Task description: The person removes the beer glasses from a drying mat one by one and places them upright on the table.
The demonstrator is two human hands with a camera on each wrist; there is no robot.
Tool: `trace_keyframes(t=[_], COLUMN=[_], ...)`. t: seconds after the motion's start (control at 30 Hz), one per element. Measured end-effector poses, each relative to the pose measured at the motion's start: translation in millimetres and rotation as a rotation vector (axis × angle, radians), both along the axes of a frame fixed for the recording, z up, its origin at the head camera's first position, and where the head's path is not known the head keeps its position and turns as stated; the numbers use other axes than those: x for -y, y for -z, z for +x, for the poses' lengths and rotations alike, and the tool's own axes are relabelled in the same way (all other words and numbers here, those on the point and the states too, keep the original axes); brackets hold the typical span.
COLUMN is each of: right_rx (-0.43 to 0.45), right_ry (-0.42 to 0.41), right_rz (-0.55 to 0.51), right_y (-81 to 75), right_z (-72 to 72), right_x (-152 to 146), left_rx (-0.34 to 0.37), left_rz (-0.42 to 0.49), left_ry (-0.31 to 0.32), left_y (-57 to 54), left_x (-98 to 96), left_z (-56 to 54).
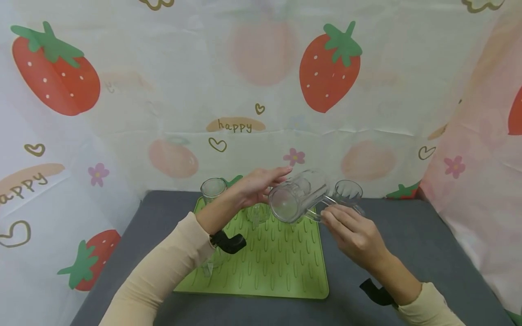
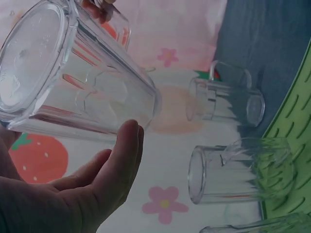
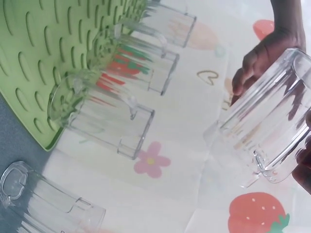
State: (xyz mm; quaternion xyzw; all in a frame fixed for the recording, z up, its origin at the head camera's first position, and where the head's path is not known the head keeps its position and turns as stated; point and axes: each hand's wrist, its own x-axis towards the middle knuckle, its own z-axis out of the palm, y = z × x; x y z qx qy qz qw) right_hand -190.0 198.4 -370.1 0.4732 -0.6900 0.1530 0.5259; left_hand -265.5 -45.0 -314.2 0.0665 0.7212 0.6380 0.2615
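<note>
A clear glass mug [image 1: 285, 203] is held in the air above the mat, tipped on its side with its round base turned toward me. My right hand [image 1: 355, 231] grips its handle, fingers curled. Against the mug's other side is my left hand [image 1: 258, 186], fingers loosely extended. In the left wrist view, a fingertip [image 2: 129, 128] meets the wall of the mug [image 2: 97, 92] near its far end. The right wrist view has the mug [image 3: 267, 116] between both hands, with the right hand partly cut off at the frame's edge.
A green ridged mat [image 1: 269, 271] lies on the dark grey table [image 1: 367, 312]. Several clear mugs stand on it, one at back left [image 1: 213, 188], another partly hidden under my left forearm. One more mug [image 1: 348, 189] stands right of the mat. Strawberry-printed cloth [image 1: 183, 99] encloses the table.
</note>
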Motion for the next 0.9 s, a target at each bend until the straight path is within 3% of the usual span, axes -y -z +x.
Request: trace_keyframes(t=[0.2, 0.43, 0.9], right_rx=[0.001, 0.017, 0.073], right_ry=[-0.002, 0.008, 0.023], right_rz=[0.012, 0.031, 0.022], right_y=[3.2, 5.0, 2.7], right_z=[-0.1, 0.5, 1.5], right_x=[0.6, 0.5, 1.7], left_rx=[0.044, 0.106, 0.136], left_rz=[-0.01, 0.042, 0.099], left_ry=[0.041, 0.078, 0.049], left_y=[0.6, 2.3, 9.6], left_x=[-4.3, -7.1, -5.8], left_z=[-1.7, -0.9, -1.3])
